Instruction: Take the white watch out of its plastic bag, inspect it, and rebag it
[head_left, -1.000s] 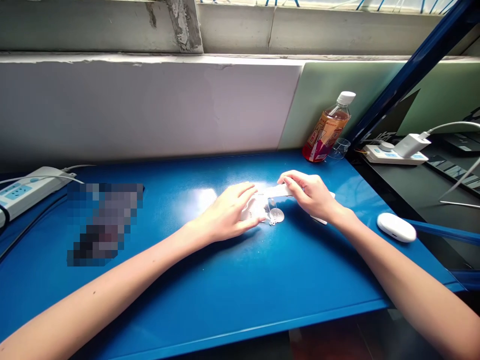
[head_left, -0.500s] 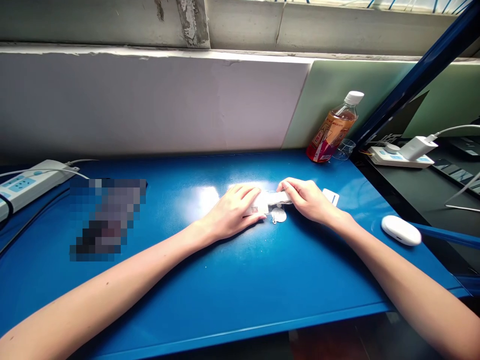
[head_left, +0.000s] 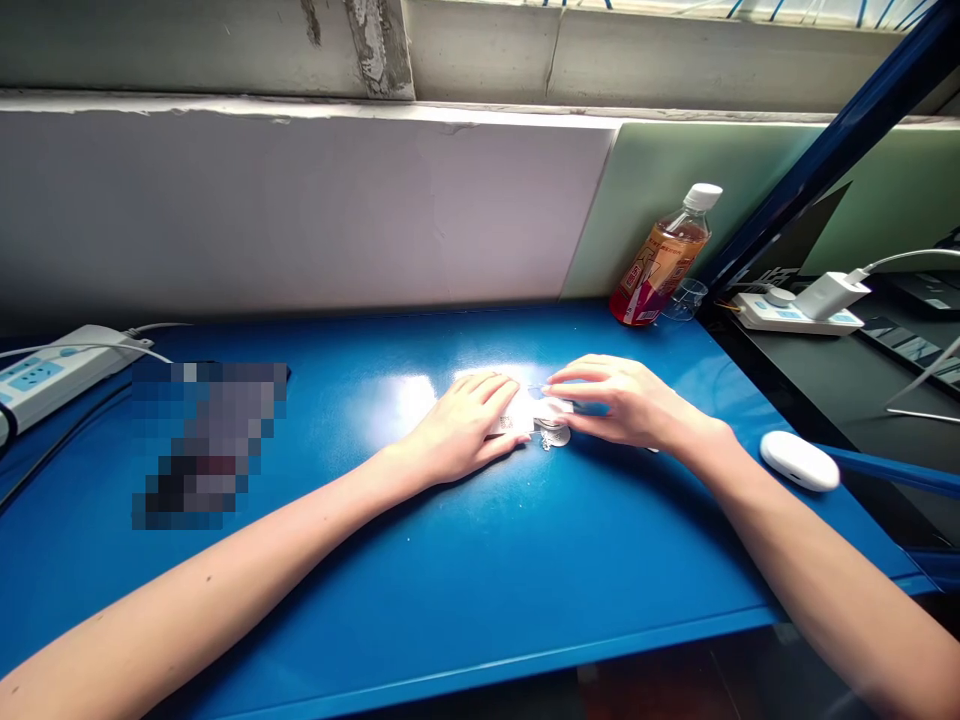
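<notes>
My left hand (head_left: 472,415) lies over a small white packet (head_left: 516,412) with a printed square code, its fingers along the top and thumb along the near edge, pinning it to the table. My right hand (head_left: 626,400) is just right of it, fingers and thumb spread apart. Between the two hands is a crumpled white strip (head_left: 553,408) at the packet's right end, and the right fingertips are close to it; whether they touch it I cannot tell. Below the strip lies a round silvery-white tag (head_left: 556,438), partly covered.
A blue table (head_left: 420,590) carries everything. A drink bottle (head_left: 664,260) stands at the back right beside a clear plastic cup (head_left: 684,300). A white earbud case (head_left: 799,461) lies at the right edge. Power strips (head_left: 64,365) with cables and a blurred-out dark object (head_left: 217,440) are on the left.
My right hand has opened from its pinch on the white strip, and the strip now sits bunched nearer the packet. My left hand has stayed in place on the packet.
</notes>
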